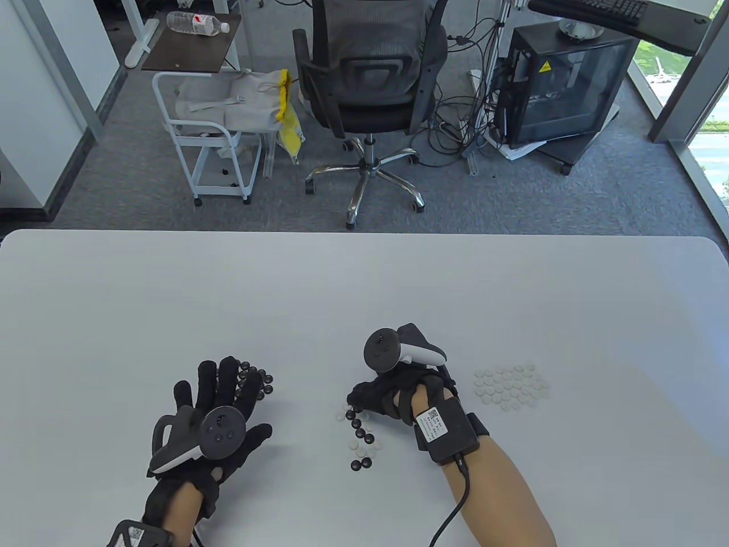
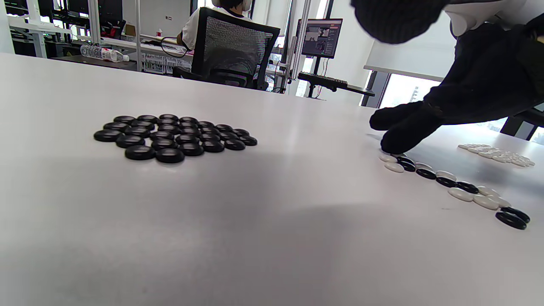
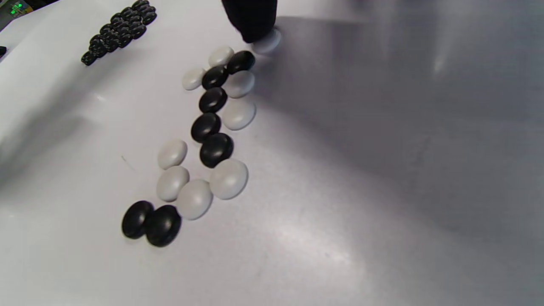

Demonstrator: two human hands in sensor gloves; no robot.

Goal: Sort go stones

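Three groups of Go stones lie on the white table [image 1: 364, 285]. Near the middle, a mixed strip of black and white stones [image 3: 208, 127] runs toward the person. At its far end a fingertip [image 3: 251, 21] of the right hand [image 1: 393, 393] presses down on a white stone [image 3: 267, 42]; the other fingers curve down toward the strip, and whether they pinch anything cannot be told. Well to the right of that hand sits a tidy patch of white stones [image 1: 511, 387]. On the left, a cluster of black stones [image 2: 170, 136] lies packed together, and the left hand [image 1: 219, 410] is spread flat with straight fingers just beside it, fingertips overlapping its near edge in the table view, holding nothing. Beyond the table stand an office chair [image 1: 367, 85], a white cart [image 1: 205, 137] and a computer case [image 1: 561, 85].
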